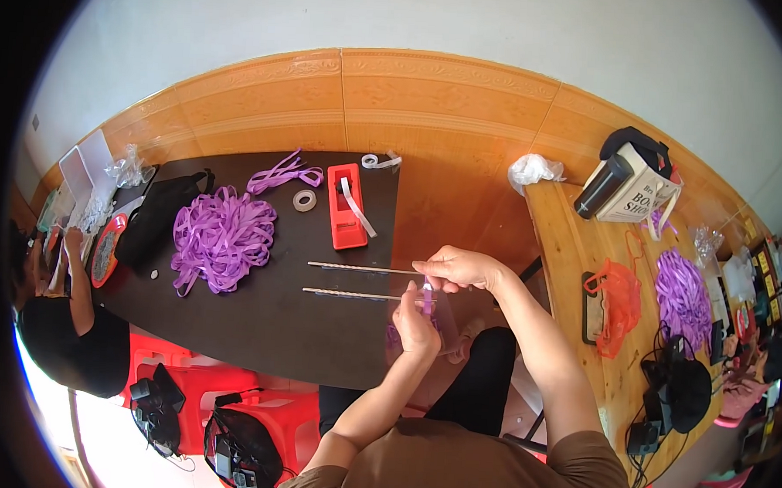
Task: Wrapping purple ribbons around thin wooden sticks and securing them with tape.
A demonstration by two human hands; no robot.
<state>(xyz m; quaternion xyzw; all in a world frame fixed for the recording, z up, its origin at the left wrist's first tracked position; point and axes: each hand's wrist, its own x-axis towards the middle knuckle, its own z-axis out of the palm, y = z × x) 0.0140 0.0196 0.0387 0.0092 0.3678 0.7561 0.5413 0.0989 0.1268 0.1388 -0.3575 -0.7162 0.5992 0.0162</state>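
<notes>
Two thin, pale rods with twisted left ends, an upper rod [362, 267] and a lower rod [354, 294], lie side by side over the dark table and reach past its right edge. At their right ends a short piece of purple ribbon [427, 298] runs between my hands. My left hand [418, 325] is closed in a pinch on the ribbon, by the lower rod. Above it, my right hand [461, 269] pinches the ribbon's upper part beside the upper rod's end. My fingers hide how the ribbon meets the rods.
On the dark table [256, 330] lie a purple ribbon heap [224, 238], a red tape dispenser [347, 209] and a tape roll [304, 200]. A wooden table [556, 218] at right bears a bag, an orange plastic bag [613, 306] and more ribbon. Other people sit at far left and far right.
</notes>
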